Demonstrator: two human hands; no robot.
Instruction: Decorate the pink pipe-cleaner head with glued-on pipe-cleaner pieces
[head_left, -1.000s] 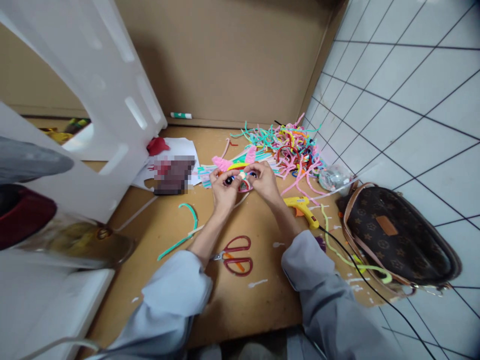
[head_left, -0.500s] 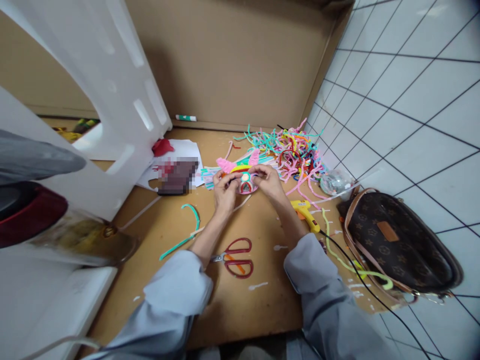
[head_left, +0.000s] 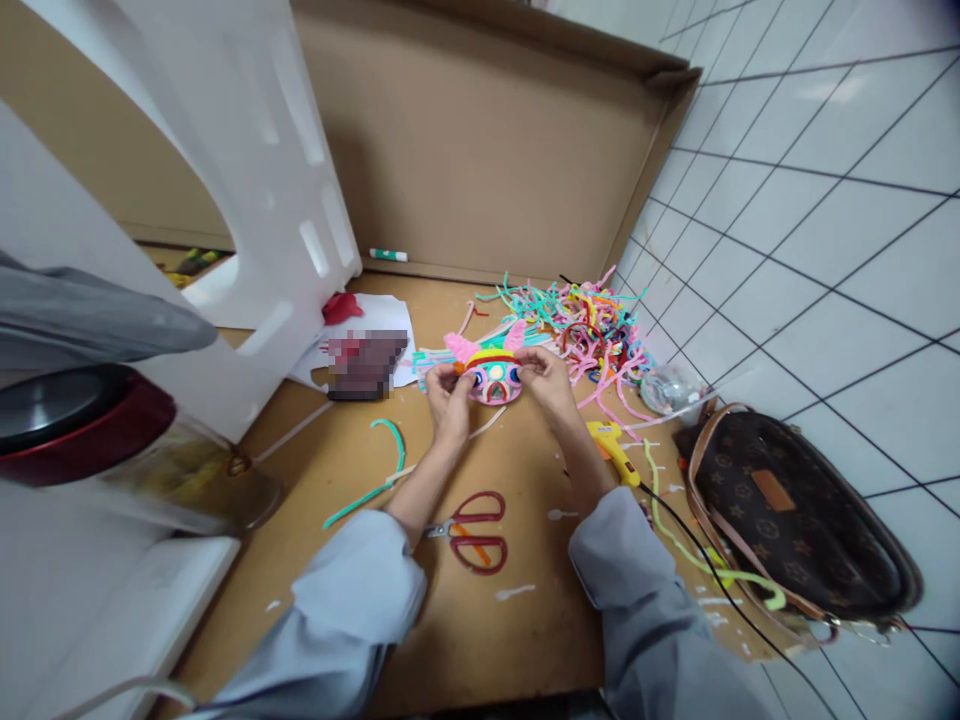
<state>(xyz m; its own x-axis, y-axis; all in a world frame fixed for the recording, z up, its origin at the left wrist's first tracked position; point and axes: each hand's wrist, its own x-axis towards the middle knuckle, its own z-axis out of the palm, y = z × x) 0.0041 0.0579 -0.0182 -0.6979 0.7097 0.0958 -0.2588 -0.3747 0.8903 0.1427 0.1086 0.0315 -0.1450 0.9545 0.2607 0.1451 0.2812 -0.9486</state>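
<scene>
Between my two hands is a pipe-cleaner animal face (head_left: 497,372), pink with upright pink ears, a yellow and red band over the brow, blue eyes and a red-rimmed mouth. My left hand (head_left: 449,398) pinches its left edge, thumb beside one eye. At the opposite edge my right hand (head_left: 545,378) grips it, thumb and fingers closed near the other eye. Behind the face lie straight pastel pipe cleaners (head_left: 431,368), partly covered by it. Red-handled scissors (head_left: 478,533) rest on the table nearer me, an orange piece under the handles.
A tangled heap of pipe cleaners (head_left: 592,325) lies at the back right. The yellow glue gun (head_left: 613,452) and its black cord are beside my right forearm. A brown handbag (head_left: 802,510) stands at the tiled wall. Left are a bent green pipe cleaner (head_left: 390,440) and a lidded jar (head_left: 187,475).
My view has tilted up a little, so the table sits lower. My fingers have shifted outward to the sides of the animal face, and more of its front, including both eyes, shows.
</scene>
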